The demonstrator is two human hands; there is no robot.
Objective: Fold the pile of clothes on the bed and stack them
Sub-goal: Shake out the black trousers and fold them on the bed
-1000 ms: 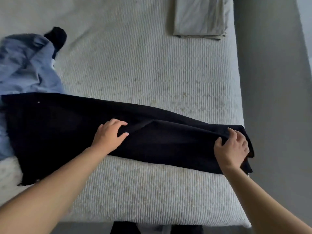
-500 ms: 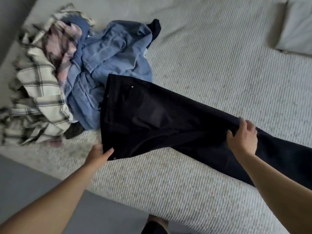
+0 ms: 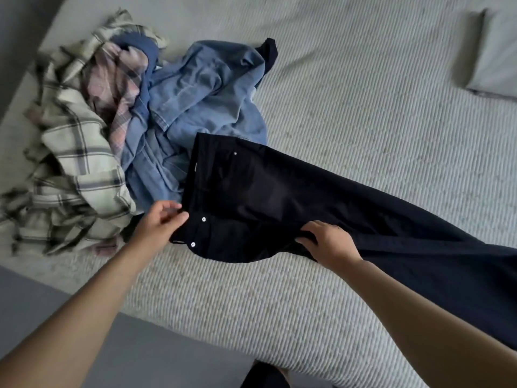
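A pair of black trousers (image 3: 279, 191) lies across the bed, waistband to the left, legs running off to the lower right. My left hand (image 3: 161, 222) pinches the waistband at its near corner, beside two white buttons. My right hand (image 3: 328, 242) rests on the crotch area with fingers curled into a fold of the cloth. Left of the trousers sits the pile of clothes: a blue denim shirt (image 3: 204, 88), a cream plaid shirt (image 3: 72, 152) and a pink plaid garment (image 3: 117, 79).
The bed (image 3: 363, 107) has a ribbed pale cover. Its near edge runs diagonally from the left to the bottom centre, with grey floor (image 3: 56, 298) below. A folded grey garment (image 3: 498, 51) lies at the far right edge.
My view swung left from the trouser hems to the waistband. My left hand moved up to the waistband corner and my right hand moved left from the leg to the crotch.
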